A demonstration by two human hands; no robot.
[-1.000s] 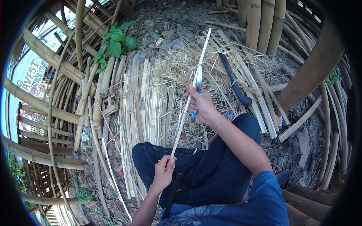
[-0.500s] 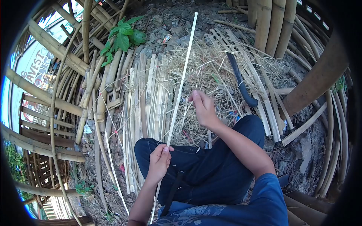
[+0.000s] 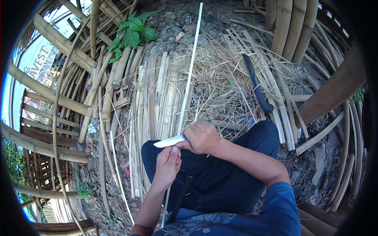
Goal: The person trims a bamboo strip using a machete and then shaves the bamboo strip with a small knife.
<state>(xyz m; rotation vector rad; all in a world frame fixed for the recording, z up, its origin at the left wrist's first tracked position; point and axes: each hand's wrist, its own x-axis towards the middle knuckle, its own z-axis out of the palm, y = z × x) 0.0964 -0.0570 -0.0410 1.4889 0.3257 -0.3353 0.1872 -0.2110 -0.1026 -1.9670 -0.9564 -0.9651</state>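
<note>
A knife (image 3: 170,141) is gripped in my right hand (image 3: 202,137), its bright blade pointing left across a long, pale bamboo strip (image 3: 191,72). Just below the blade, my left hand (image 3: 167,163) pinches that strip between thumb and fingers. From there the strip runs up and away over the ground, while its lower end passes down beside my left forearm. Both hands are close together above my lap, and the blade lies right at my left thumb tip. The knife's handle is hidden inside my right fist.
Curly bamboo shavings (image 3: 216,86) are heaped ahead of my knees. A dark curved tool (image 3: 256,83), perhaps a sheathed blade, lies on split bamboo slats (image 3: 271,94) to the right. More slats (image 3: 157,98) lie at left, near a leafy plant (image 3: 136,33). Thick bamboo poles (image 3: 289,27) stand behind.
My right hand has come down and left from above the shavings to the left hand, and the knife blade now shows across the strip. The left hand keeps its pinch.
</note>
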